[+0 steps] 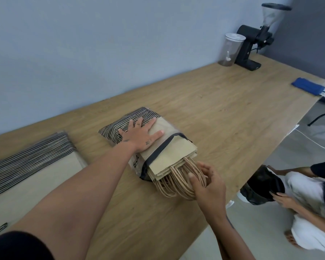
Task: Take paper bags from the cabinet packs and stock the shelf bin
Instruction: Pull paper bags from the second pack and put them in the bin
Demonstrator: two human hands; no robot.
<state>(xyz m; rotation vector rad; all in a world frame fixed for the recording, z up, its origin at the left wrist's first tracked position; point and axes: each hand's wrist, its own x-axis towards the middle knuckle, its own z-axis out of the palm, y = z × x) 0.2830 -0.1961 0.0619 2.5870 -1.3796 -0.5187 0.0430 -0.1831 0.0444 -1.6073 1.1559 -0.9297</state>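
Note:
A clear plastic pack of tan paper bags (169,147) with black-striped bottoms lies flat on the wooden counter (233,102). Its open end faces me, and the twisted paper handles (176,182) stick out. My left hand (143,135) presses flat on top of the pack, fingers spread. My right hand (204,182) curls its fingers round the bundle of handles at the open end. A second pack of the same bags (30,164) lies on the counter at the left.
A black coffee grinder (255,44) and a clear lidded jar (231,49) stand at the counter's far end by the wall. A blue cloth (308,87) lies near the far right edge. A person (308,199) crouches on the floor right of the counter.

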